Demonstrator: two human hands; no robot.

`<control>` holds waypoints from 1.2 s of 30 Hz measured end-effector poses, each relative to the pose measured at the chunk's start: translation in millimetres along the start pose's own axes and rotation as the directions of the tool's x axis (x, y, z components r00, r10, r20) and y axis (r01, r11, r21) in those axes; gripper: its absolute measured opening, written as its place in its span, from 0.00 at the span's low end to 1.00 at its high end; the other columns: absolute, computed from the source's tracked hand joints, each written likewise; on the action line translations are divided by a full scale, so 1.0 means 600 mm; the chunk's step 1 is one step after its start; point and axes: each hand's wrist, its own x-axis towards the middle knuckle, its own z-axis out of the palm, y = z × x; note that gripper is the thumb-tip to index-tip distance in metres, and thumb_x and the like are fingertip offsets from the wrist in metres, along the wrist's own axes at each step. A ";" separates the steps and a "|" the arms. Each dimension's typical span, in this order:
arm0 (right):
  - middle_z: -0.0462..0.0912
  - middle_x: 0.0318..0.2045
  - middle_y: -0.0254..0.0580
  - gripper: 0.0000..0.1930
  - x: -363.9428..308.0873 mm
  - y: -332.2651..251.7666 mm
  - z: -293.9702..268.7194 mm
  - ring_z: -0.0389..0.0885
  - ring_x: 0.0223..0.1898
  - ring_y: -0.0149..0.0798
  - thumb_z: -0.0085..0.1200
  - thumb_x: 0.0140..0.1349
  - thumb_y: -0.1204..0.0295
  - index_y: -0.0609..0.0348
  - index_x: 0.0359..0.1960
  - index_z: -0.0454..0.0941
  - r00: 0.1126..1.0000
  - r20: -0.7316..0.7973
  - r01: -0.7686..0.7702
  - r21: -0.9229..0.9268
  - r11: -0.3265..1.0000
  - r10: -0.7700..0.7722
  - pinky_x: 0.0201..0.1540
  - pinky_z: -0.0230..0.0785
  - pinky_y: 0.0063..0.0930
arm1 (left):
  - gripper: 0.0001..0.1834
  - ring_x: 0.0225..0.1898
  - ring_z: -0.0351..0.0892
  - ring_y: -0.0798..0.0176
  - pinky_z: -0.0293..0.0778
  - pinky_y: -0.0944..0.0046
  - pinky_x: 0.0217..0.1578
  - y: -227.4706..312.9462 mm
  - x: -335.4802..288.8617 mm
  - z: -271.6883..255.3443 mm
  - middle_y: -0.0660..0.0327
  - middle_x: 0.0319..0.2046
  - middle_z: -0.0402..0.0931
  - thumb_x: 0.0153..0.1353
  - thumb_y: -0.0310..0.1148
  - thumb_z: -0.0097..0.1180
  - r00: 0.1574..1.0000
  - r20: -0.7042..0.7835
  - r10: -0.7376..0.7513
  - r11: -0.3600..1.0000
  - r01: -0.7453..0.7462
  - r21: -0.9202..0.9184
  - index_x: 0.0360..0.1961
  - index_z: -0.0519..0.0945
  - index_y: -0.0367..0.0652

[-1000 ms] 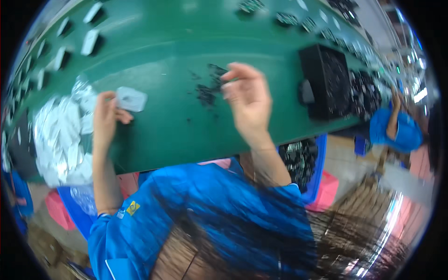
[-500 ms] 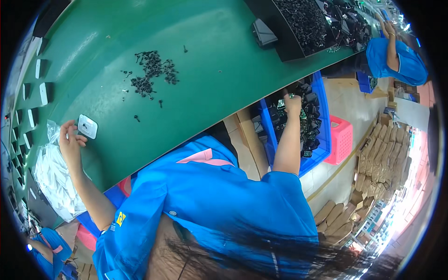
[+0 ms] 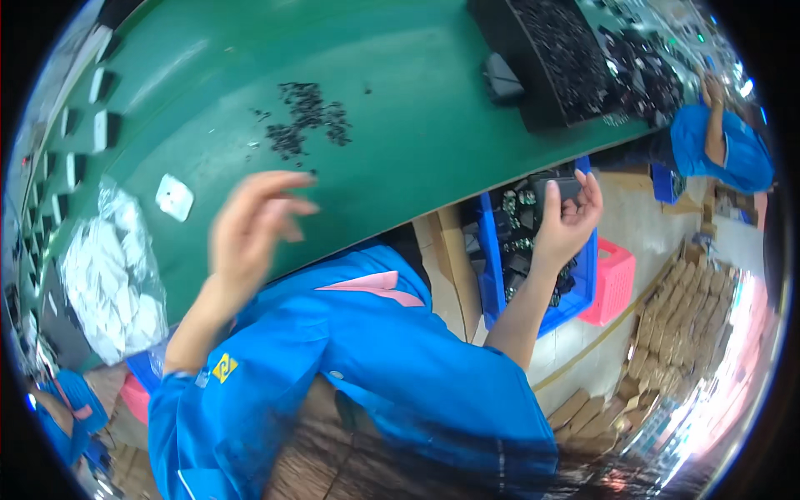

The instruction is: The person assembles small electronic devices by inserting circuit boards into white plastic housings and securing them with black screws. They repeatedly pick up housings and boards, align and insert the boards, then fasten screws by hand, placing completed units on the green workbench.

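Note:
Above the blue bin (image 3: 543, 327) at the table's near edge, my right hand (image 3: 569, 218) is closed on a dark flat case part (image 3: 560, 188), with thumb and fingers at its edges. Black case parts with green circuit boards (image 3: 518, 242) fill the bin below. Over the green table (image 3: 400, 158), my left hand (image 3: 250, 229) is slightly blurred, its fingers apart and loosely bent, with nothing visible in them. Between it and a plastic bag of white pieces (image 3: 112, 279) lies a white square cover (image 3: 175, 197). Small black parts (image 3: 304, 121), probably screws, lie scattered beyond the hand.
A black box of small dark parts (image 3: 562, 62) stands at the far right, beside a dark block (image 3: 503, 79) and a heap of black cases (image 3: 646, 75). Small white-topped devices (image 3: 101, 131) line the left side. A pink stool (image 3: 612, 283) stands right of the bin. Another person (image 3: 721, 146) works at far right.
My right hand has come up out of the bin with the dark case part. My left hand has moved right, away from the white cover. The view has shifted slightly.

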 end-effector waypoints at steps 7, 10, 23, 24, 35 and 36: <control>0.73 0.52 0.50 0.33 -0.102 -0.195 0.164 0.73 0.50 0.50 0.66 0.44 0.80 0.61 0.55 0.67 0.585 0.650 0.441 0.247 0.863 -0.485 0.51 0.66 0.40 | 0.21 0.39 0.79 0.66 0.77 0.67 0.38 -0.005 0.022 0.052 0.57 0.39 0.76 0.67 0.35 0.50 0.974 0.218 -0.063 0.901 0.149 -0.406 0.57 0.65 0.36; 0.71 0.56 0.52 0.35 -0.088 -0.214 0.191 0.74 0.52 0.49 0.66 0.47 0.76 0.63 0.59 0.65 0.491 0.766 0.003 0.475 0.880 -0.415 0.48 0.72 0.36 | 0.18 0.34 0.80 0.66 0.75 0.70 0.31 -0.006 0.010 -0.005 0.58 0.36 0.77 0.68 0.39 0.48 0.931 0.322 -0.172 0.757 0.334 -0.561 0.51 0.69 0.37; 0.75 0.37 0.41 0.09 -0.114 -0.248 0.244 0.72 0.38 0.34 0.65 0.50 0.77 0.58 0.33 0.80 0.477 0.710 0.072 0.556 0.828 -0.518 0.36 0.67 0.23 | 0.21 0.30 0.78 0.67 0.72 0.71 0.26 -0.028 -0.045 -0.058 0.59 0.35 0.77 0.67 0.46 0.48 0.969 0.245 0.009 0.667 0.177 -0.724 0.48 0.73 0.37; 0.75 0.37 0.42 0.08 -0.125 -0.251 0.245 0.72 0.37 0.33 0.64 0.50 0.79 0.59 0.33 0.79 0.518 0.708 0.057 0.531 0.845 -0.480 0.36 0.67 0.23 | 0.21 0.31 0.77 0.66 0.72 0.69 0.28 -0.030 -0.042 -0.057 0.58 0.36 0.76 0.64 0.44 0.52 0.990 0.075 0.119 0.858 -0.065 -0.510 0.48 0.73 0.37; 0.77 0.33 0.44 0.08 -0.173 -0.264 0.267 0.75 0.33 0.36 0.60 0.55 0.81 0.63 0.37 0.78 0.599 0.547 0.332 0.495 0.803 -0.585 0.33 0.69 0.24 | 0.26 0.43 0.74 0.70 0.72 0.69 0.42 -0.050 -0.056 -0.044 0.62 0.44 0.74 0.61 0.40 0.58 0.983 -0.119 0.142 0.826 -0.184 -0.533 0.56 0.69 0.36; 0.77 0.33 0.43 0.08 -0.169 -0.268 0.265 0.75 0.33 0.36 0.60 0.55 0.81 0.63 0.37 0.78 0.585 0.576 0.325 0.478 0.816 -0.571 0.33 0.69 0.24 | 0.26 0.42 0.74 0.71 0.72 0.70 0.41 -0.051 -0.058 -0.047 0.63 0.44 0.74 0.62 0.41 0.57 0.987 -0.105 0.123 0.822 -0.161 -0.546 0.56 0.68 0.37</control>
